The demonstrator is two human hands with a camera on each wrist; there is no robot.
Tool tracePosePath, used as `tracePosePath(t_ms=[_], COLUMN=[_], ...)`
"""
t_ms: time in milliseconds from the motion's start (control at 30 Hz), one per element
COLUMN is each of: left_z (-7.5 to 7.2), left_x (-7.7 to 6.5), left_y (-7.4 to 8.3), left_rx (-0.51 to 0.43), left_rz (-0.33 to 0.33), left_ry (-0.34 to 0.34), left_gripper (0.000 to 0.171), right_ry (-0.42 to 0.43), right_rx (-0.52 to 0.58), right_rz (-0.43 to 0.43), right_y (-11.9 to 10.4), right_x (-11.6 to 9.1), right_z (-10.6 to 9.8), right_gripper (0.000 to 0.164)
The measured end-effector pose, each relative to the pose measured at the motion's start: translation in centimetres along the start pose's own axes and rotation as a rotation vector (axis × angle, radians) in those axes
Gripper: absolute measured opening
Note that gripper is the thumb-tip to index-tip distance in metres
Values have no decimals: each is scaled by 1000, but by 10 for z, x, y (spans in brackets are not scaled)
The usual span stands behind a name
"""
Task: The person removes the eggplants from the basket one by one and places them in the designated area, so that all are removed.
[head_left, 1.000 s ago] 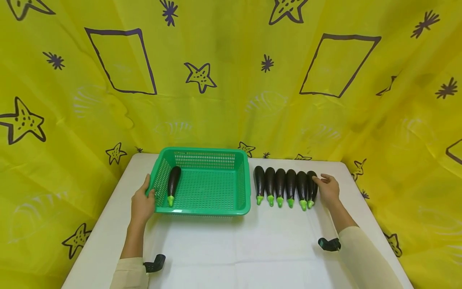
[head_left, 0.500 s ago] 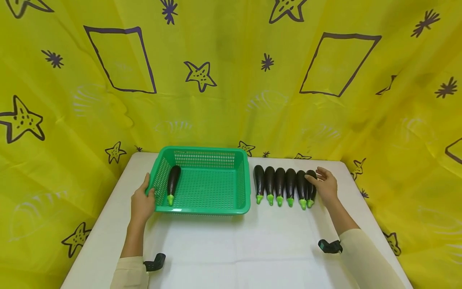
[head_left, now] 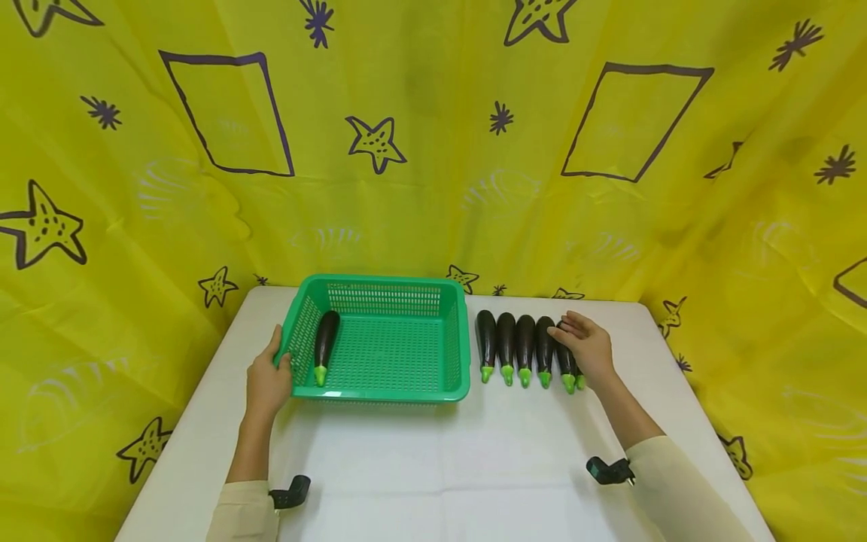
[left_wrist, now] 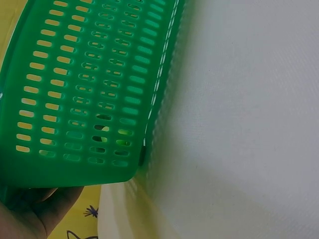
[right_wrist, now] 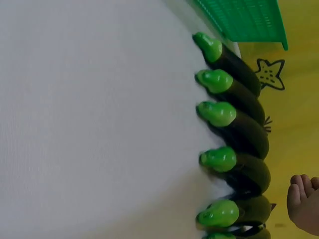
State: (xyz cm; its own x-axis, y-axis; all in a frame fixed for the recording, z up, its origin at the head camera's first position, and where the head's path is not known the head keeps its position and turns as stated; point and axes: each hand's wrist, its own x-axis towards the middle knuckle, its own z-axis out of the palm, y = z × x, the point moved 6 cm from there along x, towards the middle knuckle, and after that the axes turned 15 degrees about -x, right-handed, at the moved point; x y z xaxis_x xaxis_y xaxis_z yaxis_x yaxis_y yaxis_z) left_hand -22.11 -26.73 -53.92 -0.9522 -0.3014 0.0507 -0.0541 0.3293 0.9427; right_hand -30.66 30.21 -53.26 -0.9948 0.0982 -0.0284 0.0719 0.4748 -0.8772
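Note:
A green plastic basket (head_left: 379,396) stands on the table, with one dark eggplant (head_left: 327,340) lying along its left side. My left hand (head_left: 267,385) grips the basket's left rim; the left wrist view shows the slotted wall (left_wrist: 84,89) and part of the hand (left_wrist: 37,216) under the rim. Right of the basket, several eggplants (head_left: 525,342) with green stem ends lie in a row, stems toward me. Over the right end of that row is my right hand (head_left: 589,350), fingers loosely bent. It partly hides the last two. In the right wrist view the hand (right_wrist: 305,206) appears apart from the eggplants (right_wrist: 249,134).
A white cloth covers the table (head_left: 440,467). Yellow patterned curtain (head_left: 433,211) hangs close behind the table and along both sides. A black wrist camera (head_left: 290,493) sticks out from the left sleeve, another camera (head_left: 608,470) from the right sleeve.
My right hand has moved left, from beside the last eggplant to over the right end of the row. The left hand, basket and eggplants look unmoved.

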Motion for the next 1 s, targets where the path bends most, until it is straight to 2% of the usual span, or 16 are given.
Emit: tracePosePath(t_ms=[200,500,867,1000], left_z=[-1,1,-2,-1], left_x=[0,1,-2,-2], left_y=[1,2,3,2], left_rx=[5,-6,-2,-5], left_rz=[17,10,-23,-10], left_ry=[9,5,-23,-32], left_gripper=[59,59,61,61], right_ry=[-69,-106,-229,-284], right_rx=[72,148,213,254], right_rz=[-23,-74,-96,-124], right_y=[-17,-45,-63,-74], right_x=[-8,-19,-32,-38], right_z=[17,40,88,104], right_gripper=[70,65,62,60])
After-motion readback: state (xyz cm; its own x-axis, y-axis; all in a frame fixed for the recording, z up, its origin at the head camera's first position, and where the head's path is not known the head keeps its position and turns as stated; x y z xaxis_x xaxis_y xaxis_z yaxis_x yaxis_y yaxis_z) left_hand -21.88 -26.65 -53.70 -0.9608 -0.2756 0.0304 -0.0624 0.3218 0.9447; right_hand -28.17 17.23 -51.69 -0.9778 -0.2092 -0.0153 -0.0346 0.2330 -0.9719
